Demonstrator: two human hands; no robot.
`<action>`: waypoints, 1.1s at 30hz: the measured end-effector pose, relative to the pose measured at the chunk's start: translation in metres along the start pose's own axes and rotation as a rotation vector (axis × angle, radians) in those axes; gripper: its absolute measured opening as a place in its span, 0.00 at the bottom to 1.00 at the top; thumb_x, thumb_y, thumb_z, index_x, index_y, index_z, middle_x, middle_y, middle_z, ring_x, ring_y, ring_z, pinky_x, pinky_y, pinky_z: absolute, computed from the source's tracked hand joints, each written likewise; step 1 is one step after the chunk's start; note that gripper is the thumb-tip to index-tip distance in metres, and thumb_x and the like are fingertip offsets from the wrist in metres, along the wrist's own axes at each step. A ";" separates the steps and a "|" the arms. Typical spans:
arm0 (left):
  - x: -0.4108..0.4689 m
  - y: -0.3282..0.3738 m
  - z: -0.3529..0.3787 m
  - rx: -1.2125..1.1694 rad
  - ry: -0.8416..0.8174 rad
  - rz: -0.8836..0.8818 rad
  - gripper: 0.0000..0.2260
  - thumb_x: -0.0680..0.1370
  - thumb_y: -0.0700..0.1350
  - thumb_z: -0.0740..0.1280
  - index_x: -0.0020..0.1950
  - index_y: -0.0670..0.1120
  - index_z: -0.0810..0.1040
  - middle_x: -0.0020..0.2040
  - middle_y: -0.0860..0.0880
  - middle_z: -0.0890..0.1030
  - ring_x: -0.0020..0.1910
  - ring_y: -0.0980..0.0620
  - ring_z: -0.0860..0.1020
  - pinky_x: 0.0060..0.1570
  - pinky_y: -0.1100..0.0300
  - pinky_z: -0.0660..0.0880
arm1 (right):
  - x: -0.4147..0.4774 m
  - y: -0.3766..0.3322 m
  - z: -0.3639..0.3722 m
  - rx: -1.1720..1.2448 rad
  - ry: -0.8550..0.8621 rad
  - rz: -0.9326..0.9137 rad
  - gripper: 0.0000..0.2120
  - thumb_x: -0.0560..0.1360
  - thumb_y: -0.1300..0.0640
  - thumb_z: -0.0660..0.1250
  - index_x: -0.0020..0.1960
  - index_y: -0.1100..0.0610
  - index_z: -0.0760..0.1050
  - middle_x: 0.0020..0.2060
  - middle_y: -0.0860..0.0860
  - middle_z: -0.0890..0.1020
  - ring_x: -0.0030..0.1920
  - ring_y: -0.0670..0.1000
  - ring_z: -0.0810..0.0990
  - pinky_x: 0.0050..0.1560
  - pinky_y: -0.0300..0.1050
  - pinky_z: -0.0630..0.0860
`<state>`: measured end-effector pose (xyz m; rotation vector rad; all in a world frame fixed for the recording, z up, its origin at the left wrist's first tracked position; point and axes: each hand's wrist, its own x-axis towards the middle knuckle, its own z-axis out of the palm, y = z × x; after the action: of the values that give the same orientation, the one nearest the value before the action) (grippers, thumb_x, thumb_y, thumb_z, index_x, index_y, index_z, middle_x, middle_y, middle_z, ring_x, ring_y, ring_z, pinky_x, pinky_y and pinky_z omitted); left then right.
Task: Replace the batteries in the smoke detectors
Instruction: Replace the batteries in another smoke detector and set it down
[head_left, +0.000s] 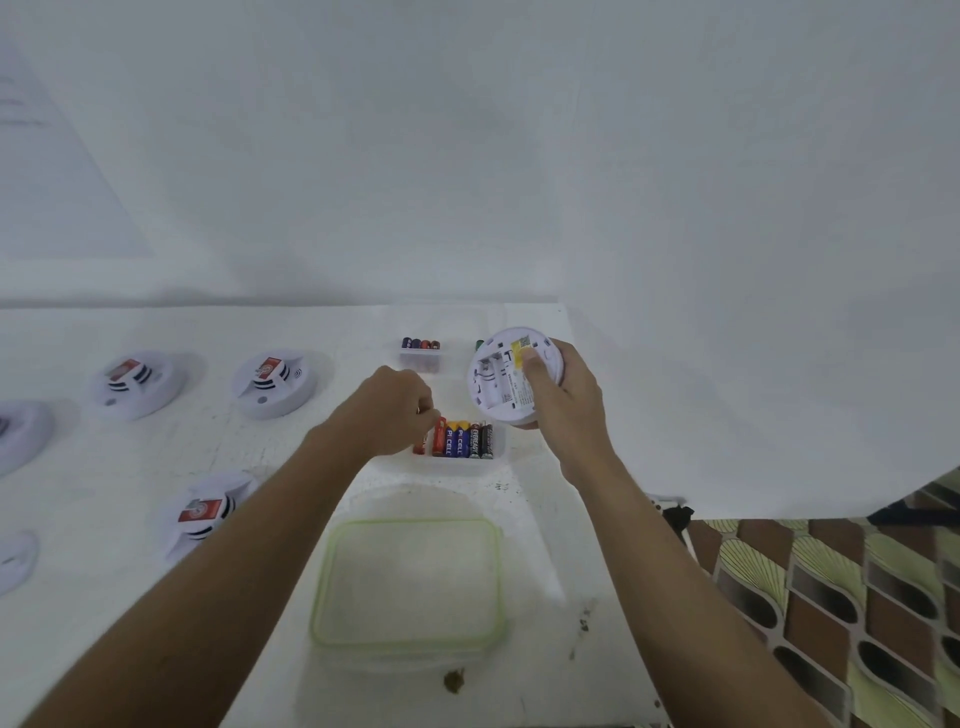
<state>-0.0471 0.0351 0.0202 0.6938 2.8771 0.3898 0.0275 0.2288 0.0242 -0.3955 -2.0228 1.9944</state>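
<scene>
One smoke detector (511, 376) is held back-up just beyond and right of the battery tray (467, 465). The right hand (566, 400) is wrapped round its rim, thumb on the label, and its two battery slots look empty. At the tray's left end the left hand (387, 413) has its fingers curled, pinching the raised tip of a red battery (439, 436). Best to lift that cell straight up clear of its neighbours, check the plus end, then seat it spring-side first. Beyond the tray sits a second tray (421, 358); nearer than it, a green-rimmed box (410, 587); well left of it, more detectors (272, 382).
</scene>
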 end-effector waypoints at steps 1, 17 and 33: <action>0.002 0.000 0.002 0.011 0.000 -0.014 0.15 0.78 0.48 0.65 0.42 0.38 0.82 0.38 0.44 0.84 0.36 0.46 0.82 0.42 0.53 0.80 | 0.001 0.000 0.000 -0.004 0.003 -0.004 0.10 0.82 0.52 0.63 0.62 0.52 0.75 0.52 0.48 0.81 0.51 0.47 0.81 0.33 0.38 0.79; 0.009 0.009 -0.013 -0.365 -0.014 -0.276 0.11 0.79 0.46 0.66 0.45 0.39 0.81 0.37 0.46 0.86 0.33 0.53 0.85 0.49 0.58 0.79 | 0.013 0.004 -0.012 0.024 0.015 -0.001 0.06 0.82 0.51 0.64 0.59 0.47 0.75 0.53 0.48 0.81 0.52 0.49 0.82 0.33 0.41 0.81; 0.112 0.034 -0.015 -0.273 0.047 -0.099 0.13 0.79 0.44 0.66 0.62 0.43 0.80 0.58 0.45 0.81 0.58 0.47 0.77 0.53 0.63 0.69 | 0.044 0.007 -0.022 0.014 0.154 -0.046 0.09 0.82 0.51 0.64 0.62 0.50 0.74 0.49 0.41 0.79 0.42 0.30 0.79 0.32 0.35 0.79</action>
<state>-0.1346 0.1134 0.0342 0.4987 2.8085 0.7754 -0.0052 0.2661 0.0180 -0.4793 -1.9063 1.8885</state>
